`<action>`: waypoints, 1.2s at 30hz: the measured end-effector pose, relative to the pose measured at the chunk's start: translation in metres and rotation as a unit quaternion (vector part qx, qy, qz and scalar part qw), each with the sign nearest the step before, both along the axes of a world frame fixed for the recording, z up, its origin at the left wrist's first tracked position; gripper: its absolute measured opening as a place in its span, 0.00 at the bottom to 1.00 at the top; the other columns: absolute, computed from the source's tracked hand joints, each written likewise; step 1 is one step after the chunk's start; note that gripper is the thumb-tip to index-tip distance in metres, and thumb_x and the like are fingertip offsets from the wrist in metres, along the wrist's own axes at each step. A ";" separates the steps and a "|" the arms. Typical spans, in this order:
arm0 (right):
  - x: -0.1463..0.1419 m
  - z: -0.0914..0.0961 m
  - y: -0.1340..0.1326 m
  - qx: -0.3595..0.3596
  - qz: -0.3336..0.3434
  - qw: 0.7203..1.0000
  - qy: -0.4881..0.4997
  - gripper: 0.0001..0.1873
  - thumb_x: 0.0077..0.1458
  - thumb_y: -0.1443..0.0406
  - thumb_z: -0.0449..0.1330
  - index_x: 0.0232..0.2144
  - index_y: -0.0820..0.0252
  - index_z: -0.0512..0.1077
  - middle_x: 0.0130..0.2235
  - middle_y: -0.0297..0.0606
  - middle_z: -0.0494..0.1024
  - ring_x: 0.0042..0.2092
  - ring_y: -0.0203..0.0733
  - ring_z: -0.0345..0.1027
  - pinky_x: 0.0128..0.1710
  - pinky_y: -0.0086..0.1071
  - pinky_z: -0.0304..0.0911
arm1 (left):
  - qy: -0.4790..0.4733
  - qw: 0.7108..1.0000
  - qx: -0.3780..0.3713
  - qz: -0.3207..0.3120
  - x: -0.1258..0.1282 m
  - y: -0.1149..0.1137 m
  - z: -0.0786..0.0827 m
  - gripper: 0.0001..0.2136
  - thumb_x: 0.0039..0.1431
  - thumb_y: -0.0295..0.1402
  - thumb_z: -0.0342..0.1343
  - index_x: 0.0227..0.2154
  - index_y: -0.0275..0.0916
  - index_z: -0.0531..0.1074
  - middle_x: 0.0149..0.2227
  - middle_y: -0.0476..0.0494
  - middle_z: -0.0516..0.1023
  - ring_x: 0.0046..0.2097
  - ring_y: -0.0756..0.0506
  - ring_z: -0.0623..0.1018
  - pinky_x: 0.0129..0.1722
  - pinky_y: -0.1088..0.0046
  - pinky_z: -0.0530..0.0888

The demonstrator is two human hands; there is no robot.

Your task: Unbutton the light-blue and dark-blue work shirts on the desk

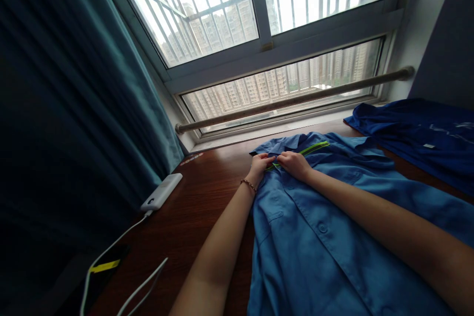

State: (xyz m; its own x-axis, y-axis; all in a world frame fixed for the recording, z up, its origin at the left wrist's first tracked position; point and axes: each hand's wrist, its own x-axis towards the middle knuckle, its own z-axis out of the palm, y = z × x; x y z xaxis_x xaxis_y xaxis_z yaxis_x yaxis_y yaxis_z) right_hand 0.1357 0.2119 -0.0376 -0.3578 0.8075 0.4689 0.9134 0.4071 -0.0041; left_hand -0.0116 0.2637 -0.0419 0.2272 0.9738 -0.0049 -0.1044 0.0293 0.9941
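Observation:
A blue button-front shirt [296, 237] lies spread on the brown wooden surface, its collar end toward the window. Across its chest runs a yellow-green strip [314, 148]. Near the collar, my left hand [262, 162] is closed in a pinch on the shirt's front. Close beside it, my right hand [292, 163] also pinches the shirt's fabric, and the two sets of fingertips almost meet. Whether a button sits between the fingers is hidden. Lower down the placket a round button [322, 227] shows. A beaded bracelet [248, 186] circles my left wrist.
A darker blue garment [418, 133] lies at the right. On the left are a white power bank [163, 192] with a white cable [111, 246] and a yellow tag [105, 266]. Beyond stand a blue curtain [122, 84], a window and a horizontal rail [296, 102].

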 end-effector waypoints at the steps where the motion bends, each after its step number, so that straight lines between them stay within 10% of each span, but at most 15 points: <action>1: 0.000 0.001 -0.001 0.011 0.006 1.000 -0.004 0.15 0.60 0.63 0.44 0.31 0.61 0.69 0.33 0.40 0.71 0.36 0.39 0.64 0.29 0.28 0.52 | -0.013 1.000 -0.010 -0.003 -0.001 0.001 0.001 0.12 0.31 0.28 0.67 0.22 0.32 0.70 0.20 0.49 0.71 0.22 0.53 0.70 0.22 0.78 0.64; 36: 0.000 0.002 -0.003 0.035 0.058 0.995 -0.079 0.13 0.59 0.70 0.43 0.35 0.65 0.68 0.33 0.43 0.70 0.32 0.37 0.64 0.27 0.27 0.51 | -0.046 0.995 -0.048 -0.068 -0.012 0.004 0.004 0.13 0.33 0.26 0.67 0.22 0.32 0.68 0.20 0.51 0.69 0.22 0.56 0.69 0.22 0.80 0.65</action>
State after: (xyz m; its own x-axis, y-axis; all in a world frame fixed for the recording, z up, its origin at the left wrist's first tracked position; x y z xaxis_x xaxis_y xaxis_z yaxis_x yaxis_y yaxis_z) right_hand 0.1355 0.2091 -0.0355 -0.5205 0.7240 0.4527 0.8471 0.5046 0.1669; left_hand -0.0236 0.2673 -0.0381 0.3604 0.9302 -0.0695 -0.1841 0.1439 0.9723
